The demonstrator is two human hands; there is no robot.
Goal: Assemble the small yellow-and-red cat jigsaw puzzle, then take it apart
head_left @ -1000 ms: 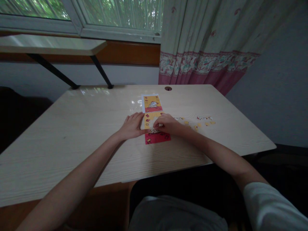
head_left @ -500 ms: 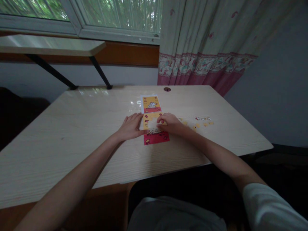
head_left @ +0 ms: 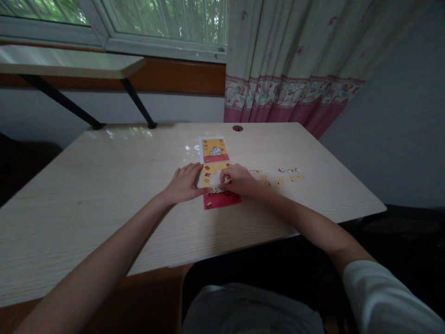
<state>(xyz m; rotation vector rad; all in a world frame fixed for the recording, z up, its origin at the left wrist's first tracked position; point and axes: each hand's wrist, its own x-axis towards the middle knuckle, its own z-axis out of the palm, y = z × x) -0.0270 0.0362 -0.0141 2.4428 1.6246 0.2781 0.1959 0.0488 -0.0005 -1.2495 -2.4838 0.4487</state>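
Right fingers edged leftward, grip unclear, partly hiding the puzzle near loose pieces.

Green leaves show through a window beside a flowered curtain; a pale shelf on black legs stands on a light wooden desk.

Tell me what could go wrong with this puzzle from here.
The right forearm passes close to the loose puzzle pieces and might scatter them. The left hand rests at the left edge of the unfinished puzzle; a nudge could slide it into the picture card just beyond.
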